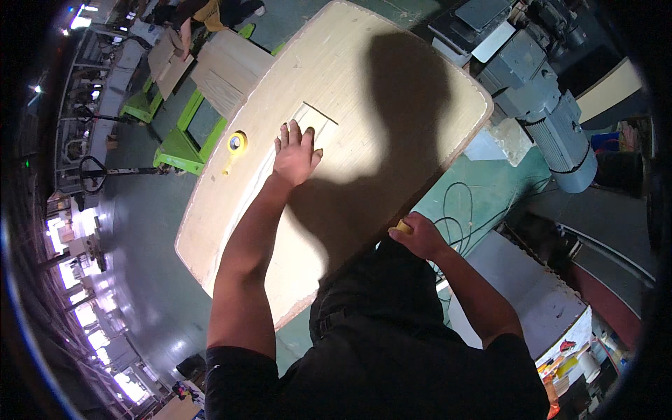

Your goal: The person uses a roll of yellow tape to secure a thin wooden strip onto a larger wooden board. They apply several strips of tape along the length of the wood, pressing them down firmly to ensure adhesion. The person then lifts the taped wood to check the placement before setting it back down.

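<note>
A large pale wooden board [336, 68] with rounded corners lies before me. My left hand [296, 155] rests on it, palm down with the fingers spread, on a strip of wood veneer [308, 116] beside a short dark line. To the left of that hand lies a roll of yellow tape [237, 142] with a loose end. At the board's near right edge, my right hand [418, 235] is closed around a small yellow object [403, 227], mostly hidden by the fingers. My shadow covers part of the board.
Green metal pallet trucks [181, 147] stand at the left with stacked wood sheets [226, 68]. Another person [186, 34] handles a sheet at the top left. A grey electric motor [556, 126] stands at the right, with black cables [457, 220] on the floor and a white-topped cabinet [525, 294] nearby.
</note>
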Available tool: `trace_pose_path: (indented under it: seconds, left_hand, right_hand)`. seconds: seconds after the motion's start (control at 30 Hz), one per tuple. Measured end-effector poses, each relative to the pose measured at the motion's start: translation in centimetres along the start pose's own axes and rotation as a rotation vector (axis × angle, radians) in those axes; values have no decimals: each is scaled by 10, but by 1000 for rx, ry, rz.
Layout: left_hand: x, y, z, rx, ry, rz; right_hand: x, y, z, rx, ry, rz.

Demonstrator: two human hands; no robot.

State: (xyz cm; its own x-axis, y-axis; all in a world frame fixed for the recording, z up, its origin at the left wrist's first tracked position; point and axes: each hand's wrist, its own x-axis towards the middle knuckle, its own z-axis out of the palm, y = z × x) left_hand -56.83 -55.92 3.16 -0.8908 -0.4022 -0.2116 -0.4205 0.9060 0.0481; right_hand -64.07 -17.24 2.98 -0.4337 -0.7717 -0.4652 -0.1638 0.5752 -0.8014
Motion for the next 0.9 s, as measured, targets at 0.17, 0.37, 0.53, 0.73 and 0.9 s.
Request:
trace_pose_path:
  seconds: [0.17, 0.37, 0.53, 0.73, 0.9]
  left_hand:
    - [-19, -26, -4, -123, 39, 66]
    - [-69, 25, 19, -83, 119, -82]
    - [-77, 42, 13, -164, 0, -162]
    - [-44, 12, 5, -95, 26, -116]
    - [-40, 11, 4, -55, 10, -72]
  right_hand:
    - [5, -1, -10, 51, -50, -30]
    - [18, -16, -17, 59, -104, -78]
    - [25, -43, -15, -9, -200, -84]
    - [41, -61, 5, -75, -242, -254]
    - [36, -68, 11, -19, -230, -205]
